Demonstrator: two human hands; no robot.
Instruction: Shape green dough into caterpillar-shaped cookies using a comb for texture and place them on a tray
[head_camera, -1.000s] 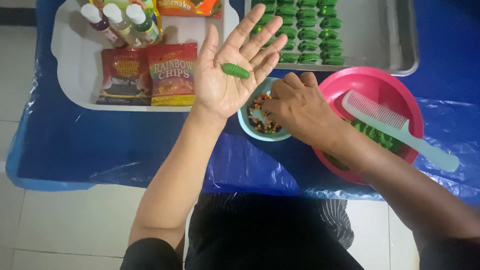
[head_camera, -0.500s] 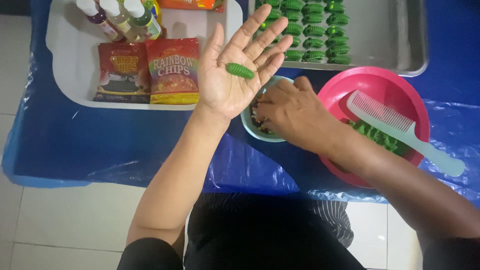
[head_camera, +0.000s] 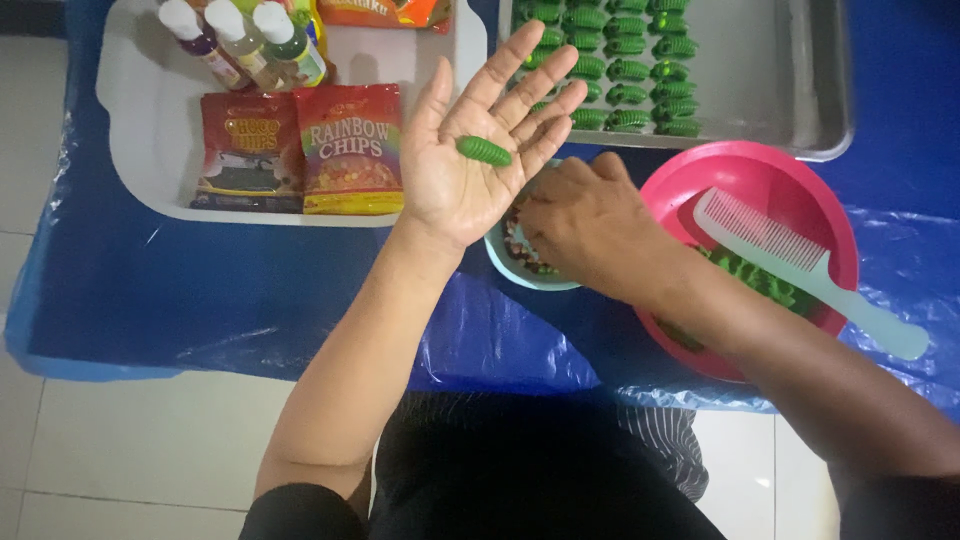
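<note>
We cannot see the fingertips of the right hand: they dip into the small light-blue bowl, and the hand covers most of its contents, too small to tell apart. Our forearm hides part of the pink bowl and the green pieces in it. The top edge cuts off the metal tray, the bottles and the orange packet.

small ridged green piece lying on open palm, light blue bowl just beside
</note>
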